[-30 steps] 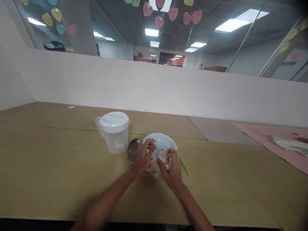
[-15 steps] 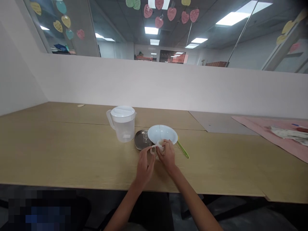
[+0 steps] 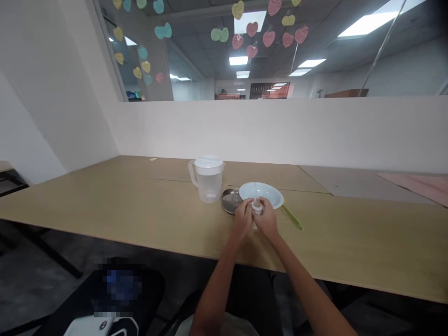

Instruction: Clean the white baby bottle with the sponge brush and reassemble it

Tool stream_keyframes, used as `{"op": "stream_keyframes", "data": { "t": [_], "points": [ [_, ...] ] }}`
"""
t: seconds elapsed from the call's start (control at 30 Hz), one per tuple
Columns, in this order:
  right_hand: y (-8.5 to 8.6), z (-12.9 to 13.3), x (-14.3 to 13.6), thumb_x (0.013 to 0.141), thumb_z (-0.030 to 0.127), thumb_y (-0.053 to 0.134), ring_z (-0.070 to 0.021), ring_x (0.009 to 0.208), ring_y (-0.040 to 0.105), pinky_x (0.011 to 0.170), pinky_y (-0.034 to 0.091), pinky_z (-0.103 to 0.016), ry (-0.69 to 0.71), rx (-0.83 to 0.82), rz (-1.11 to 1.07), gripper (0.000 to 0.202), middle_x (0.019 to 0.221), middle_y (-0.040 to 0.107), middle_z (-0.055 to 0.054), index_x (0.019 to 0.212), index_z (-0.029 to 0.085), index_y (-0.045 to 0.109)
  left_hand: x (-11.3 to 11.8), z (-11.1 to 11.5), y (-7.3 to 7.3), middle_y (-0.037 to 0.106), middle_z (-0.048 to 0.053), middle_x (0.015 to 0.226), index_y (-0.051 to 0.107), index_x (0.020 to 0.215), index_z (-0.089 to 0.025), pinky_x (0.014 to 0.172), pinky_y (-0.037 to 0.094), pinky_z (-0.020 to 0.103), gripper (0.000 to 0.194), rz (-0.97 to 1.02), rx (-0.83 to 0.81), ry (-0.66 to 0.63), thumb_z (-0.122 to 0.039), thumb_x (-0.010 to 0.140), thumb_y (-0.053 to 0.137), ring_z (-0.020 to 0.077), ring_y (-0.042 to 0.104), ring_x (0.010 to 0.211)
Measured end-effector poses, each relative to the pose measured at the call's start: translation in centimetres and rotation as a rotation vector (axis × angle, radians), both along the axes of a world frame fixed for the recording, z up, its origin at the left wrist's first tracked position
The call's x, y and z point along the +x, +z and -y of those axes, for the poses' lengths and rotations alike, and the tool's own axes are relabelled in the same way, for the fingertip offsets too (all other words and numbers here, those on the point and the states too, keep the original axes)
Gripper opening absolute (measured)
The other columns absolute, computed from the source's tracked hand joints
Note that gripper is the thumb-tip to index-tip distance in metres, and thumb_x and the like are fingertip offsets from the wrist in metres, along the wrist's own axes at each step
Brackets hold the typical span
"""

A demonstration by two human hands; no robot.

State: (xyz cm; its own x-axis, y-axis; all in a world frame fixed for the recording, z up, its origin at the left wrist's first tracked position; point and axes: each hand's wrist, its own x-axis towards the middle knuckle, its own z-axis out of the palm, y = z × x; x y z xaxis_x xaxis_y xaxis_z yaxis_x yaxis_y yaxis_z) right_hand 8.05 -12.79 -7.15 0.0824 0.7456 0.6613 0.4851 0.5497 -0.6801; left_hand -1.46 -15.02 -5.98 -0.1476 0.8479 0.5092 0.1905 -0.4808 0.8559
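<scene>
Head camera: Fingertips drawn in, the left hand point(image 3: 242, 218) has closed in beside the right hand point(image 3: 269, 221), which grips a small, white, round-rimmed piece point(image 3: 257, 208) above the tabletop's near side; whether the left also grips it cannot be told. Just beyond lie a dull metal dish point(image 3: 228, 205), a glossy white bowl point(image 3: 270, 192) and a slim green handle point(image 3: 293, 217), with a lidded, translucent plastic pitcher point(image 3: 209, 183) upright farther back on the smooth tan tabletop point(image 3: 157, 210).
</scene>
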Motion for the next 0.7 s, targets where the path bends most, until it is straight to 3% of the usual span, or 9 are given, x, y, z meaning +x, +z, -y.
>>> {"op": "stream_keyframes", "data": {
  "t": [0.1, 0.3, 0.4, 0.5, 0.7],
  "points": [
    [-0.3, 0.1, 0.4, 0.073, 0.041, 0.052, -0.0239, 0.092, 0.053, 0.082, 0.043, -0.039, -0.039, -0.015, -0.001, 0.041, 0.1, 0.056, -0.01, 0.105, 0.016, 0.049, 1.2, 0.4, -0.8, 0.064, 0.009, 0.108, 0.061, 0.105, -0.014, 0.093, 0.044, 0.031, 0.037, 0.07, -0.012, 0.03, -0.029, 0.092, 0.03, 0.0182, 0.058, 0.102],
    [-1.6, 1.4, 0.6, 0.078, 0.052, 0.046, -0.0231, 0.09, 0.052, 0.081, 0.041, -0.037, -0.034, -0.003, 0.02, 0.048, 0.103, 0.054, -0.012, 0.109, 0.015, 0.046, 2.5, 2.1, -1.9, 0.063, 0.006, 0.116, 0.058, 0.117, -0.018, 0.095, 0.041, 0.028, 0.043, -0.023, -0.057, 0.161, -0.029, 0.094, 0.023, 0.0176, 0.056, 0.107],
    [-2.7, 1.8, -0.2, 0.078, 0.057, 0.045, -0.0242, 0.086, 0.054, 0.076, 0.042, -0.036, -0.073, -0.049, -0.029, 0.058, 0.101, 0.057, -0.013, 0.116, 0.014, 0.043, 2.1, 2.6, -2.0, 0.062, 0.005, 0.117, 0.056, 0.12, -0.019, 0.093, 0.042, 0.027, 0.045, -0.07, -0.088, 0.121, -0.031, 0.094, 0.022, 0.0178, 0.057, 0.106],
    [-3.8, 1.8, -1.4, 0.079, 0.057, 0.043, -0.0262, 0.091, 0.054, 0.078, 0.042, -0.037, -0.186, 0.027, -0.082, 0.061, 0.105, 0.058, -0.015, 0.12, 0.012, 0.044, 1.1, 3.0, -2.3, 0.059, 0.007, 0.123, 0.052, 0.125, -0.018, 0.096, 0.04, 0.028, 0.044, -0.124, -0.06, 0.066, -0.031, 0.094, 0.024, 0.0177, 0.054, 0.111],
    [-4.6, 2.1, -2.2, 0.083, 0.053, 0.039, -0.0293, 0.107, 0.048, 0.09, 0.037, -0.043, -0.276, 0.183, -0.054, 0.06, 0.113, 0.055, -0.02, 0.121, 0.008, 0.047, -0.7, 3.8, -4.5, 0.061, 0.006, 0.119, 0.045, 0.129, -0.024, 0.094, 0.041, 0.033, 0.05, -0.21, -0.2, 0.024, -0.052, 0.09, 0.031, 0.0224, 0.056, 0.109]
  ]
}}
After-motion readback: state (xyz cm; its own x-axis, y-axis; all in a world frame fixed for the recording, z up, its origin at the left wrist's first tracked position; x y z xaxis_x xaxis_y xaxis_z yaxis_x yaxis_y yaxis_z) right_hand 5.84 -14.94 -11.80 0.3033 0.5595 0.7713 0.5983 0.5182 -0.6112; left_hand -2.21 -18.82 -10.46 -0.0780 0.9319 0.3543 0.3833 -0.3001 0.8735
